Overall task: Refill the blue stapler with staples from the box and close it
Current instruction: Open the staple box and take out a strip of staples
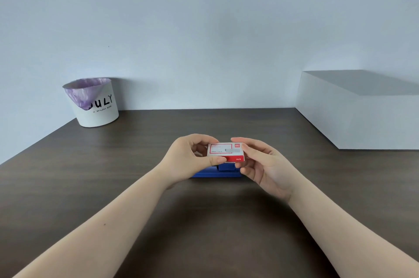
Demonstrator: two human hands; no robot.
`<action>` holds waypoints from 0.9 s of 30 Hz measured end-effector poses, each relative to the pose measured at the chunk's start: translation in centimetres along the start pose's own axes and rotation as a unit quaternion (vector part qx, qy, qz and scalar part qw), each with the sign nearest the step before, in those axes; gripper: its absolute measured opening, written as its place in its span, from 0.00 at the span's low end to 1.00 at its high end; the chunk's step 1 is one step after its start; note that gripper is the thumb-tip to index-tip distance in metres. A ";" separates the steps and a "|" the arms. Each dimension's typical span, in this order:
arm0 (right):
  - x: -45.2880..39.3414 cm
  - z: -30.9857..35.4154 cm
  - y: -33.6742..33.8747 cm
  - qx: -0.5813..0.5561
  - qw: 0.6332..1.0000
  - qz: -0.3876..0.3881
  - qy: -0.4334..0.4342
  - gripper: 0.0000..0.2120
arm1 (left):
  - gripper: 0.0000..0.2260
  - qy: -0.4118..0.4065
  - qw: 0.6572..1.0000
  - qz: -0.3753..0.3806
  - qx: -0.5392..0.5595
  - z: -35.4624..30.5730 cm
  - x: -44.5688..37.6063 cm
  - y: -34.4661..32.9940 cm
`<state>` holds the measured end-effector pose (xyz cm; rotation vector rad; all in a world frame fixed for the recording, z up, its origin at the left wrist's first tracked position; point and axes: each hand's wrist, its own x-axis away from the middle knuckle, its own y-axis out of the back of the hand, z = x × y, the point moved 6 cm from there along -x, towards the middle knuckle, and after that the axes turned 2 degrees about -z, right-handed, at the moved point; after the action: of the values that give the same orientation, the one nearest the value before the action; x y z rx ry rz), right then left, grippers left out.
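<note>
A small red and white staple box is held above the table between both hands. My left hand pinches its left end with thumb and fingers. My right hand grips its right end. The box looks closed. Just below and behind the box lies the blue stapler on the dark wooden table; my hands and the box hide most of it, so I cannot tell whether it is open.
A white bin with a purple liner stands at the table's far left corner against the wall. A large white box sits at the far right.
</note>
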<state>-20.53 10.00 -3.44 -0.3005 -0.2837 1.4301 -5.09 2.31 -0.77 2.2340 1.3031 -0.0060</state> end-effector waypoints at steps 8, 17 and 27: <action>-0.2 -0.1 0.0 -0.016 1.000 -0.007 -0.004 0.12 | 0.17 -0.005 1.000 -0.002 0.007 0.3 0.0 0.0; -0.2 0.1 -0.1 0.026 0.999 -0.036 0.002 0.13 | 0.14 0.002 1.000 0.008 -0.020 0.5 -0.1 0.1; -0.2 0.3 -0.1 0.080 0.996 -0.040 0.000 0.13 | 0.16 -0.014 0.999 0.016 -0.036 0.3 0.0 0.4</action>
<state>-20.57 9.81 -3.16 -0.1563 -0.1770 1.3657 -4.70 2.02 -0.86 2.1858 1.2331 0.0226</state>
